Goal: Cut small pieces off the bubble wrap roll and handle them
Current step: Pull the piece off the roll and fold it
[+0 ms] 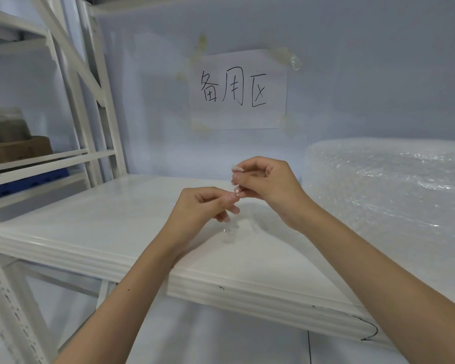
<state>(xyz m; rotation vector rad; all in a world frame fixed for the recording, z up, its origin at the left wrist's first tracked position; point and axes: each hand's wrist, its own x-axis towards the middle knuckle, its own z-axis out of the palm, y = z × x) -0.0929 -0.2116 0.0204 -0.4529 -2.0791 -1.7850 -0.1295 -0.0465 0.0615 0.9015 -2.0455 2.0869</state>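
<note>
Both hands are pinched shut over the shelf, fingertips meeting at one spot: the left hand [208, 203] closes thumb and forefinger from below and the right hand [265, 179] does the same from above. Whatever sits between them is transparent and too small to make out clearly; judging from the task, it is probably a small piece of bubble wrap, held at opposite edges so it can be pulled apart, peeled or turned over. I cannot confirm that either pinch really has material in it.

From the single head view, the bubble wrap roll [386, 185] lies on its side at the right end of the white shelf [90, 227], well apart from the hands and untouched by them. Keeping the work over the bare middle of the shelf likely gives loose pieces somewhere flat to fall. Just below the hands a faint clear scrap [230, 231] seems to rest on the shelf, though glare makes it hard to be sure.

No scissors or blade are visible. A handwritten paper sign [238, 89] is taped to the back wall, and a neighbouring rack [19, 143] at the left holds a box and other stored items
</note>
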